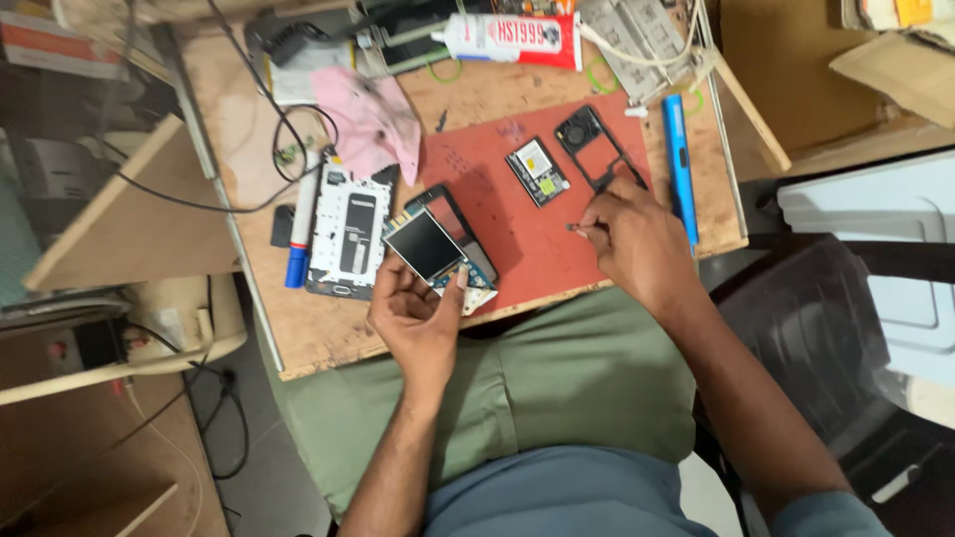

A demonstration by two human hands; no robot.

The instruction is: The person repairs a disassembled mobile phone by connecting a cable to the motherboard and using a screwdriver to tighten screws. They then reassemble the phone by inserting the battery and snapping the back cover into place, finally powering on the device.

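While the left hand (418, 318) props a small phone board with its screen (426, 245) tilted up for viewing, fingers pinching its lower edge, the right hand (632, 239) at three o'clock pinches a tiny part (574, 228) over the red mat (527, 239); a black frame (594, 147) lies at one o'clock.

The left hand (418, 318) holds a small phone board with a screen (430, 249). The right hand (637, 239) pinches a tiny part (574, 228) over the red mat (527, 239).

A small phone repair workshop is showing here: a worn wooden bench (328, 338) is carrying a red work mat (527, 239), opened phone parts (350, 234), a glue tube (512, 40), a blue tool (679, 164) and loose cables (239, 129).
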